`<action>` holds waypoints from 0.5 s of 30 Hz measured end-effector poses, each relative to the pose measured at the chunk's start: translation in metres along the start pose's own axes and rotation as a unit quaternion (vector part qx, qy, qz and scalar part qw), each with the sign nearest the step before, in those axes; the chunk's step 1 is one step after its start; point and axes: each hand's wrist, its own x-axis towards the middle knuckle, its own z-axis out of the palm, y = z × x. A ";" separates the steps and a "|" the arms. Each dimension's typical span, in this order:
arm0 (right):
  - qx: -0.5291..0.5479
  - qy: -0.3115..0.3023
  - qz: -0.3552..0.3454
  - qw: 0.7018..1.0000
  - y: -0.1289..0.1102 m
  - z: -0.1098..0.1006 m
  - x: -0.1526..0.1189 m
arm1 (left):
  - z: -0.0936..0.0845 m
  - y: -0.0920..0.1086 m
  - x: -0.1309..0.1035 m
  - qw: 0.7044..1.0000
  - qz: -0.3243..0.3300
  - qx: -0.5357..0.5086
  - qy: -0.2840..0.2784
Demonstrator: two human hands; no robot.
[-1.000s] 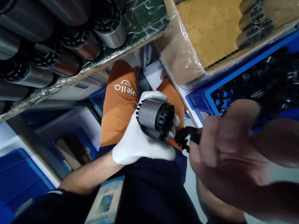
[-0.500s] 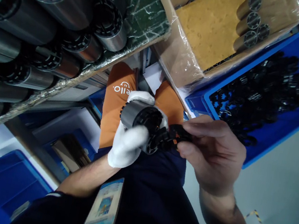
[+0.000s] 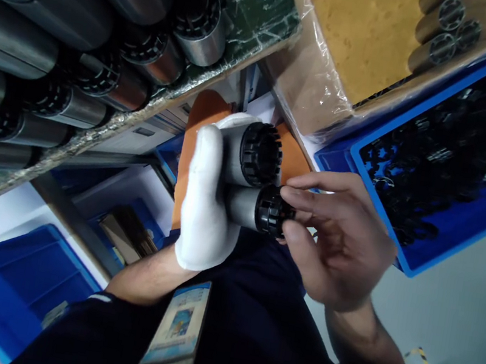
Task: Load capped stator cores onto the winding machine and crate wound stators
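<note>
My left hand, in a white glove, is closed around two metal cylinders lying side by side. The upper metal cylinder carries a black slotted plastic ring on its right end. On the lower, narrower metal cylinder, a black plastic ring sits at the right end. My bare right hand pinches this lower ring between thumb and fingers. Its far edge is hidden by the fingertips. The glove covers the cylinders' left ends.
Several metal cylinders with black rings stand on the green bench at upper left. A plastic-lined cardboard box holds cylinders beside a yellow sheet. A blue bin at right contains many black rings. Another blue bin is at lower left.
The black ring in my right hand has moved left onto the lower cylinder's end. My left thumb now lies along the cylinders' left side. The view has shifted slightly.
</note>
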 end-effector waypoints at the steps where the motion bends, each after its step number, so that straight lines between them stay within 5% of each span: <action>1: 0.009 -0.008 -0.008 1.000 0.001 -0.001 -0.001 | 0.000 0.000 0.001 1.000 -0.008 -0.009 0.003; 10: -0.037 -0.017 -0.060 0.997 0.012 -0.006 -0.004 | -0.016 -0.006 0.007 0.994 0.034 0.081 -0.062; 15: -0.012 0.014 -0.066 0.998 0.018 0.006 -0.005 | -0.015 -0.007 0.007 0.997 0.035 0.053 -0.052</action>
